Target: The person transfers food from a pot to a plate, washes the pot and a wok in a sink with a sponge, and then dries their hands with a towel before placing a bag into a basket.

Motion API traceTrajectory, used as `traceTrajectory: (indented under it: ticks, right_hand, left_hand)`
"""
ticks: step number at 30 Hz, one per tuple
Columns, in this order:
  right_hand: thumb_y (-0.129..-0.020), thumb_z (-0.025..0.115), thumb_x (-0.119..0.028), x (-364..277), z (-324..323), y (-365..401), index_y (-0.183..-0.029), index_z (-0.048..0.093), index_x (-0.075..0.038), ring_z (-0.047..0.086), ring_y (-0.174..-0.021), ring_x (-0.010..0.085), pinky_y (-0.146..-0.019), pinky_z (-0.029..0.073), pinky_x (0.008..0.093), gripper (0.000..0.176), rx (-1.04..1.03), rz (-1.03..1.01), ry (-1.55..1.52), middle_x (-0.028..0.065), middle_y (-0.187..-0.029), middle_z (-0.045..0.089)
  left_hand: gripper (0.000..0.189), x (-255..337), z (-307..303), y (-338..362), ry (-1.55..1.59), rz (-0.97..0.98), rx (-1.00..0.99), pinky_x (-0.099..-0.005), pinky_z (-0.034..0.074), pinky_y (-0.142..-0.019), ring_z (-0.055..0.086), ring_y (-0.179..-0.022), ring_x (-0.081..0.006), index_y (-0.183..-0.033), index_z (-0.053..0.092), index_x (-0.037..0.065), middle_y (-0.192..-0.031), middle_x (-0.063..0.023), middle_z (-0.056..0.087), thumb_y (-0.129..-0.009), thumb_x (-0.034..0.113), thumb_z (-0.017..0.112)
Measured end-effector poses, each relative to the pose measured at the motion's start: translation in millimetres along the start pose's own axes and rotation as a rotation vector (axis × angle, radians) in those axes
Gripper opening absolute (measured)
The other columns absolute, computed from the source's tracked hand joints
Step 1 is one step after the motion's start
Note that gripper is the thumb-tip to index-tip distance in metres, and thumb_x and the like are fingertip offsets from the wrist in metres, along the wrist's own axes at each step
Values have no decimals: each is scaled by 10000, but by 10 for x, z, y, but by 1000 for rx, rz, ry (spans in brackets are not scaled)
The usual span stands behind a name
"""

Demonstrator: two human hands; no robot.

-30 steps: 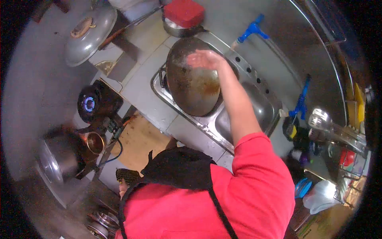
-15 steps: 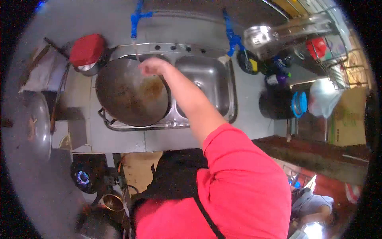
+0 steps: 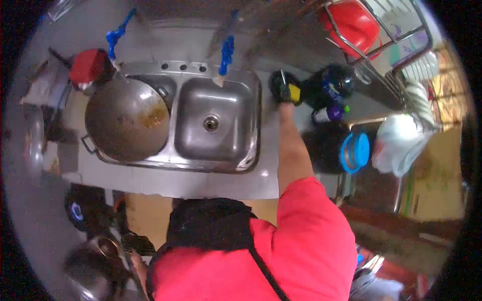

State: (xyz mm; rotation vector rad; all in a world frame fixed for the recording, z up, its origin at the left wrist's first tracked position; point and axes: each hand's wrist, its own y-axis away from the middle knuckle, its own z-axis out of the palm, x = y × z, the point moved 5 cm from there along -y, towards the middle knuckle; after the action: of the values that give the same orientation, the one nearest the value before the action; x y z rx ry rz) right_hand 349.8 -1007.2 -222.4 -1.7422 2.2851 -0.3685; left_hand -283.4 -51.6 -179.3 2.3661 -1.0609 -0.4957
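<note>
right hand (image 3: 284,100): out at 1 o'clock, on sponge (image 3: 294,93) in dish (image 3: 274,82); closed or not, can't tell
sponge: beside sink (image 3: 216,163), handy for washing
wok (image 3: 125,123): 10 o'clock, dirty, parked in left basin
left hand (image 3: 137,268): 7 o'clock, low, grip can't tell

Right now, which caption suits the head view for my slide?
Right hand at the sponge holder beside the sink; greasy wok rests in the left basin.

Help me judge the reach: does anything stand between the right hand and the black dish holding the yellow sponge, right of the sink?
Nothing visible does. The right hand is at the near rim of the black dish, beside the yellow sponge; the purple-capped bottle stands to the right.
</note>
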Motion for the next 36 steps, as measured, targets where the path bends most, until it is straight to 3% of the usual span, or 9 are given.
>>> traceTrajectory:
  ticks: [2, 4, 7, 10, 14, 22, 29, 32, 36]
  right_hand:
    - [-709, 581, -230, 563, 446, -112, -594, 613, -84, 601, -610, 226, -560, 463, 371, 189, 84, -139, 270, 95, -606, 600]
    - [-717, 582, -209, 623, 412, -254, -877, 598, -19, 586, -719, 292, -654, 483, 379, 249, -426, -16, 10, 164, -831, 608]
    - [-786, 523, -260, -67, -1428, -382, -984, 557, -16, 583, -859, 305, -703, 484, 356, 317, -388, 184, -119, 164, -933, 597]
    - [-831, 465, -271, 220, -654, -715, -1002, 577, -40, 577, -927, 279, -762, 474, 360, 308, -431, -113, -477, 160, -969, 596]
    - [-832, 474, -268, 383, -67, -828, -1132, 522, -69, 555, -994, 235, -844, 436, 366, 363, -364, -540, -259, 144, -1092, 557]
    - [-774, 517, -331, 126, -507, -706, -1158, 464, -78, 498, -1068, 296, -908, 210, 662, 462, -575, -145, 224, 98, -1142, 534]
    - [-701, 624, -227, 399, -546, -953, -1026, 547, -46, 546, -981, 302, -869, 395, 461, 380, -415, 228, -91, 173, -970, 588]
    - [-646, 655, -131, 391, -859, -1025, -990, 554, -3, 545, -958, 321, -776, 448, 403, 380, -4, 278, -399, 202, -929, 585]
    - [-647, 646, -142, -169, -1064, -852, -984, 563, 5, 522, -968, 340, -785, 439, 421, 377, 20, -240, 1, 182, -1000, 559]
  left_hand:
    - [661, 57, 99, 448, 23, -56, 5, -421, 461, -671, 587, -805, -322, -1310, 284, 57, -874, -204, 603, -759, 280, 573]
    - [660, 39, 240, 835, 55, -110, 21, -420, 461, -673, 586, -807, -320, -1309, 285, 56, -877, -202, 603, -760, 282, 573]
    - [658, -95, 498, 1422, 103, -208, 33, -418, 460, -675, 585, -810, -317, -1308, 287, 55, -880, -201, 603, -761, 284, 573]
    - [657, -30, 572, 1991, 119, -277, 21, -416, 460, -678, 585, -813, -314, -1307, 289, 55, -884, -199, 603, -761, 286, 573]
    - [655, 50, 590, 2384, 128, -312, 5, -414, 459, -681, 584, -818, -310, -1306, 292, 54, -889, -197, 602, -762, 290, 573]
    - [652, -5, 645, 2842, 126, -365, -22, -409, 458, -688, 582, -826, -303, -1303, 298, 51, -899, -192, 602, -764, 296, 573]
    - [649, -68, 662, 3056, 117, -380, -54, -405, 457, -694, 581, -833, -297, -1300, 303, 50, -907, -188, 602, -766, 301, 573]
    - [648, -44, 655, 3028, 119, -377, -57, -403, 457, -697, 580, -836, -294, -1299, 305, 49, -911, -187, 602, -767, 304, 573]
    - [647, 5, 693, 3043, 140, -380, -62, -400, 456, -700, 579, -840, -290, -1298, 307, 48, -915, -184, 601, -768, 307, 573]
